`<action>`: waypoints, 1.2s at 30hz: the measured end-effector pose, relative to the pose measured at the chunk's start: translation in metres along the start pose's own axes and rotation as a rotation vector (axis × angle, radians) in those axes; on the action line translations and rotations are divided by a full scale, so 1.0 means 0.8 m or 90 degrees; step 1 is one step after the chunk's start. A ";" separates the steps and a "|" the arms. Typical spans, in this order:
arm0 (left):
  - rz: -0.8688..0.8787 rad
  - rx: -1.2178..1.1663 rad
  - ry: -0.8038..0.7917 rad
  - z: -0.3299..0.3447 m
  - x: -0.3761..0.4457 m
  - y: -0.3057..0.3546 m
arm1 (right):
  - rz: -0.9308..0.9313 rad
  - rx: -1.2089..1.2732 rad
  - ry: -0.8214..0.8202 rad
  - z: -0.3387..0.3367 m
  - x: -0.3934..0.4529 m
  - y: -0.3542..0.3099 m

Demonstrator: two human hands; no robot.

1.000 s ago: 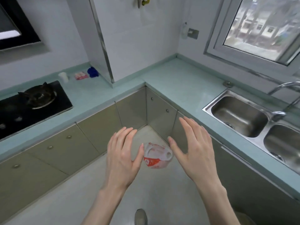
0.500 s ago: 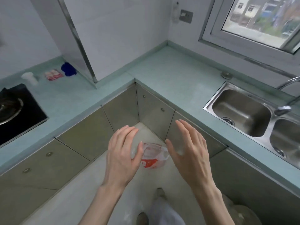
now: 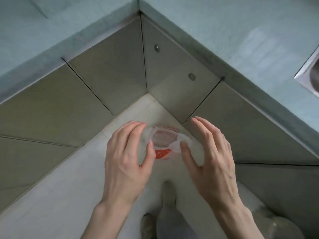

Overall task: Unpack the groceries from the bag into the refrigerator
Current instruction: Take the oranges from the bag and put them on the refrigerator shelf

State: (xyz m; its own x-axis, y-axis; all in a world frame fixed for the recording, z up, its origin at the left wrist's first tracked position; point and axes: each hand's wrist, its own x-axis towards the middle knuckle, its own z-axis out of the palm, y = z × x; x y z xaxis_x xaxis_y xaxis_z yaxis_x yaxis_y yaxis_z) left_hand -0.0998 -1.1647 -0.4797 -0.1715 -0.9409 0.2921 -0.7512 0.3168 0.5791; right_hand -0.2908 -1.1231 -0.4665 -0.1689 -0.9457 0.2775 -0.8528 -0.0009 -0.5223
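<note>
Head view: we see the left hand (image 3: 127, 163) and right hand (image 3: 209, 157) over the floor (image 3: 72, 195) w/ a thin plastic bag (image 3: 164, 143) between them, in the cabinet (image 3: 119, 75) corner. Left fingers (image 3: 138, 125) curl on the bag's left edge. Right thumb touches its right edge, other fingers spread; can't tell if it's gripped.

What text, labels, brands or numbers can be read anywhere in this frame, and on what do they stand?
None can be read.
Plastic bag, held open between the left hand and the right hand: a red printed patch with pale marks, too blurred to read.
Cabinet doors, countertop, sink corner: no lettering visible.
</note>
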 end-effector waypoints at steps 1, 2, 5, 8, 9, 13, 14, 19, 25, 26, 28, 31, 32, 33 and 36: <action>-0.010 -0.002 -0.009 0.028 -0.003 -0.019 | 0.003 0.001 -0.016 0.028 0.000 0.019; -0.017 -0.003 -0.017 0.056 -0.005 -0.037 | 0.007 0.000 -0.028 0.055 -0.001 0.038; -0.028 0.002 -0.038 0.133 -0.016 -0.090 | 0.022 -0.007 -0.055 0.126 -0.009 0.093; -0.031 0.003 -0.059 0.202 -0.031 -0.138 | 0.032 -0.012 -0.078 0.190 -0.023 0.142; -0.032 0.001 -0.065 0.223 -0.037 -0.152 | 0.034 -0.011 -0.083 0.209 -0.028 0.156; -0.044 -0.024 -0.066 0.305 -0.056 -0.197 | 0.029 -0.013 -0.097 0.279 -0.045 0.207; -0.043 -0.027 -0.065 0.325 -0.060 -0.207 | 0.027 -0.015 -0.106 0.296 -0.049 0.219; -0.031 -0.037 -0.090 0.413 -0.086 -0.260 | -0.003 -0.030 -0.130 0.374 -0.072 0.282; -0.037 -0.032 -0.096 0.516 -0.090 -0.323 | -0.005 -0.019 -0.113 0.487 -0.094 0.349; -0.027 -0.020 -0.092 0.533 -0.087 -0.333 | 0.005 -0.012 -0.106 0.505 -0.096 0.358; 0.009 0.015 -0.098 0.569 -0.083 -0.353 | 0.007 -0.007 -0.090 0.539 -0.098 0.379; 0.048 0.037 -0.122 0.606 -0.087 -0.383 | -0.009 -0.002 -0.081 0.581 -0.098 0.411; 0.051 0.035 -0.131 0.613 -0.092 -0.392 | -0.013 -0.010 -0.083 0.593 -0.099 0.420; 0.053 0.035 -0.139 0.621 -0.097 -0.401 | -0.015 -0.022 -0.085 0.603 -0.100 0.427; 0.063 0.046 -0.185 0.642 -0.105 -0.420 | -0.013 -0.055 -0.103 0.626 -0.101 0.443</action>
State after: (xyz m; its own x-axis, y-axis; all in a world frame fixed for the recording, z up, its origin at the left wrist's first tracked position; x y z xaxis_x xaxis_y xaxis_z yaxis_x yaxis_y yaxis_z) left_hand -0.1605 -1.2538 -1.0898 -0.4127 -0.9044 0.1088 -0.7637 0.4086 0.4998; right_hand -0.3321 -1.2098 -1.0774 -0.0749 -0.9857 0.1510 -0.8960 0.0001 -0.4440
